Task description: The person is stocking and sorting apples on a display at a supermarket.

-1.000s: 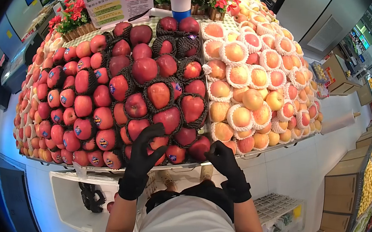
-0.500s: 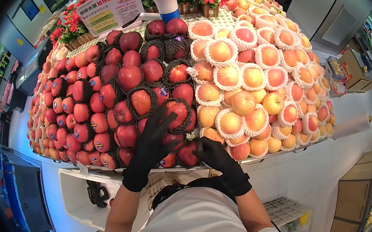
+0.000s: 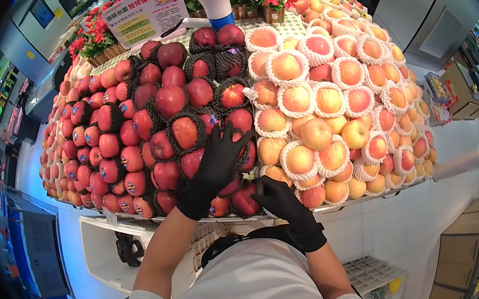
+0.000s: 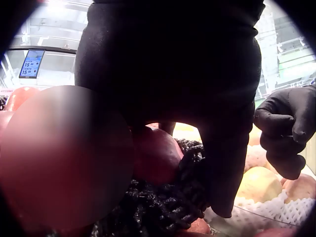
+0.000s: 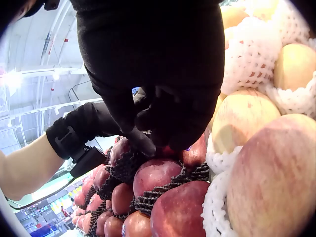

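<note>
In the head view my black-gloved left hand [image 3: 217,167] lies over the dark red apples with its fingers spread and pointing away from me. It covers part of an apple that sits in black netting. The left wrist view shows a red apple [image 4: 160,155] and black net [image 4: 165,205] between the thumb and fingers, beside a large blurred red shape. My right hand [image 3: 281,200], also gloved, hovers by the front edge with loosely bent fingers and no object visible in them. Its fingertips are right at a dark red apple [image 3: 245,199].
Pale apples in white foam nets [image 3: 295,98] fill the right half of the stand. Stickered red apples [image 3: 110,170] are stacked at left. A megaphone [image 3: 216,2] and a printed sign [image 3: 145,13] stand behind. Below the stand is a white bin [image 3: 98,245].
My left hand has moved forward and right, from over the front apples onto a netted apple. The right hand stays near the front edge. The head view has shifted slightly.
</note>
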`<action>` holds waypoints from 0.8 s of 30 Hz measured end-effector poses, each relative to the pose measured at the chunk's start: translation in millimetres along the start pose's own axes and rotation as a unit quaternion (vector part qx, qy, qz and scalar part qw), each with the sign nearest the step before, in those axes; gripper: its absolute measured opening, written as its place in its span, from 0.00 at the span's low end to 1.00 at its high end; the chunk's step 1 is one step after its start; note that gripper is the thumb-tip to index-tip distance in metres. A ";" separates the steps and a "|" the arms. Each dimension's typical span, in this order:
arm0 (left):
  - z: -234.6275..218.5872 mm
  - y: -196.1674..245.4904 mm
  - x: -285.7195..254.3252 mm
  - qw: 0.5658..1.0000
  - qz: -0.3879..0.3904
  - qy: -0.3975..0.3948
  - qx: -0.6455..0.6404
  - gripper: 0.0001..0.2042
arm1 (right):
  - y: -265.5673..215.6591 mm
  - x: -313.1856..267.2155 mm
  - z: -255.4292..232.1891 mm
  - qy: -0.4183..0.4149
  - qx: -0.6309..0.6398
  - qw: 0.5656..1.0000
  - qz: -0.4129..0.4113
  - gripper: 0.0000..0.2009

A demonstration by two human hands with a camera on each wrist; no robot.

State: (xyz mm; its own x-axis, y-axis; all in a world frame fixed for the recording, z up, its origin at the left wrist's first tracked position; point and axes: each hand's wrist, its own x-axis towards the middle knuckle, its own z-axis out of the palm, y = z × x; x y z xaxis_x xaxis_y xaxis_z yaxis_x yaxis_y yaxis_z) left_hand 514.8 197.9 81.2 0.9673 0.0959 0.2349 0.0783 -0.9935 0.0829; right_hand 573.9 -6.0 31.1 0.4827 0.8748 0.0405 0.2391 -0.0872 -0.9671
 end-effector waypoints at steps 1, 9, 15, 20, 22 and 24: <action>2.0 -0.4 -0.2 1.000 0.003 0.017 -0.012 0.35 | 0.5 -0.1 0.1 -0.004 -0.001 1.000 -0.002 0.11; -17.1 7.8 0.4 0.993 -0.054 -0.025 -0.099 0.40 | -2.1 3.1 1.3 0.007 -0.002 1.000 0.003 0.09; -35.4 19.0 -3.1 0.983 -0.045 0.096 -0.150 0.43 | -6.7 10.6 0.2 0.037 0.041 0.998 -0.006 0.11; -61.4 26.3 -15.2 0.953 -0.018 0.194 -0.230 0.44 | -34.2 15.6 -12.7 0.051 0.077 0.995 0.044 0.16; -64.4 24.6 -25.2 0.922 -0.008 0.233 -0.309 0.44 | -46.5 18.1 -13.4 0.062 0.097 0.992 0.055 0.16; -66.1 22.5 -34.9 0.894 -0.009 0.250 -0.373 0.45 | -47.3 21.3 -10.0 0.054 0.151 0.986 0.045 0.17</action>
State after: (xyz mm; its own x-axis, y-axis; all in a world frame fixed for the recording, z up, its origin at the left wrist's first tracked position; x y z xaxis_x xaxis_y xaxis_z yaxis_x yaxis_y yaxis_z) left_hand 466.9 176.3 138.9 0.7241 0.3125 0.6148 -0.2697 -0.6922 0.6694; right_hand 581.4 12.0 80.2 0.5808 0.8132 -0.0375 -0.0628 -0.0012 -0.9980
